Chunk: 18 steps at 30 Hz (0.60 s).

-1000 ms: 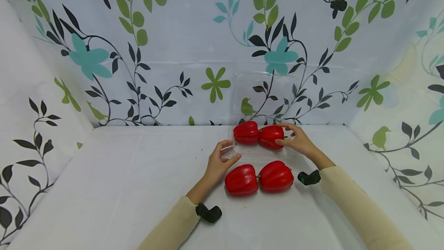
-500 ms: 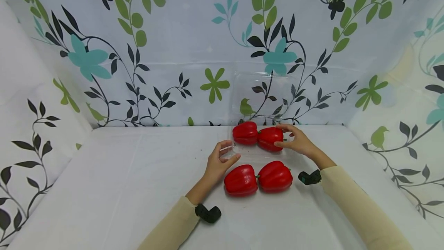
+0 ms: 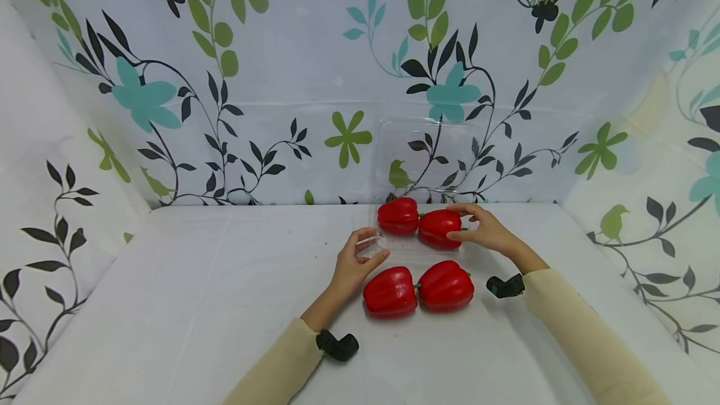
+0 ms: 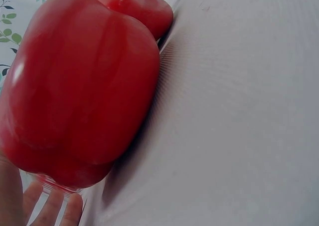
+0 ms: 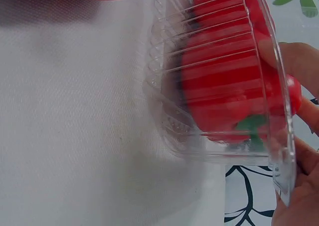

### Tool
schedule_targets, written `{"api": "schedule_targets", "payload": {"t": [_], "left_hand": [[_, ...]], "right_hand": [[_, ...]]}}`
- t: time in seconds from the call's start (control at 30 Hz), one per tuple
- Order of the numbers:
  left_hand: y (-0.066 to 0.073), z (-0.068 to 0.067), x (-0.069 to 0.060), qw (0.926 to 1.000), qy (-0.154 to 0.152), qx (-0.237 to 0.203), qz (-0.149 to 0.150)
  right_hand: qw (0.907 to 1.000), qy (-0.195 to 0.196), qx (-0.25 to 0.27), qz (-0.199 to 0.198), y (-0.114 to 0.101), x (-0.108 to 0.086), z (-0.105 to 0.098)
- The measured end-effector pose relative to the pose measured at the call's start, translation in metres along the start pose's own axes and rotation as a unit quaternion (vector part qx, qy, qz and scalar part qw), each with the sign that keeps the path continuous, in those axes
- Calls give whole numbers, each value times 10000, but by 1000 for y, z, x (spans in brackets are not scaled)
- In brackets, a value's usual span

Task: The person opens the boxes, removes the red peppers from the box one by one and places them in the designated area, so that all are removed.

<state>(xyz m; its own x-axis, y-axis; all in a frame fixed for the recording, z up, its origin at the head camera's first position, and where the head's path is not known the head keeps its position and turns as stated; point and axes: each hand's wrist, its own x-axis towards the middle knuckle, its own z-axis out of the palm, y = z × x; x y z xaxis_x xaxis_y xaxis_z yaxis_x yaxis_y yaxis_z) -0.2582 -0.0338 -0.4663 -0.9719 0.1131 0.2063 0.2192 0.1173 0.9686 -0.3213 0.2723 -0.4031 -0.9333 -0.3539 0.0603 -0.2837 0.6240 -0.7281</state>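
Two loose peppers (image 3: pixel 390 292): red, lying side by side on the table, nearer the body than either hand's fingers; the left one is just beside the left thumb.
Gripped pepper (image 3: pixel 440 229): in the box, between the right thumb and fingers, its stem end towards them.
Second pepper (image 3: pixel 397 215): also in the box, just beyond the left fingers.
Right hand (image 3: pixel 485 228): thumb and fingers grasp the gripped pepper.
Left hand (image 3: pixel 350 265): fingers and thumb curve about the near left corner of the box (image 5: pixel 281 178), apparently steadying it.
Lid (image 3: pixel 416 119): clear, raised, behind both hands' fingers.
Slip risk: the glossy skin could slide from the right fingers if they loosen unevenly.
Box risk: the thin plastic could flex or skid if the left fingers ease off while the pepper pushes its wall.
Table (image 3: pixel 185 305): white-covered, spreading out on both sides of the fingers.
Room: leaf-and-flower cloth (image 3: pixel 292 61) hangs beyond the fingers, with more at either side.
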Motion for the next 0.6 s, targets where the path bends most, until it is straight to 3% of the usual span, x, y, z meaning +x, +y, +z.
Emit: {"api": "schedule_targets", "payload": {"t": [0.6], "left_hand": [[-1, 1, 0, 10000, -12, -41, 68]], "right_hand": [[9996, -133, 124, -223, 3, -7, -7]]}}
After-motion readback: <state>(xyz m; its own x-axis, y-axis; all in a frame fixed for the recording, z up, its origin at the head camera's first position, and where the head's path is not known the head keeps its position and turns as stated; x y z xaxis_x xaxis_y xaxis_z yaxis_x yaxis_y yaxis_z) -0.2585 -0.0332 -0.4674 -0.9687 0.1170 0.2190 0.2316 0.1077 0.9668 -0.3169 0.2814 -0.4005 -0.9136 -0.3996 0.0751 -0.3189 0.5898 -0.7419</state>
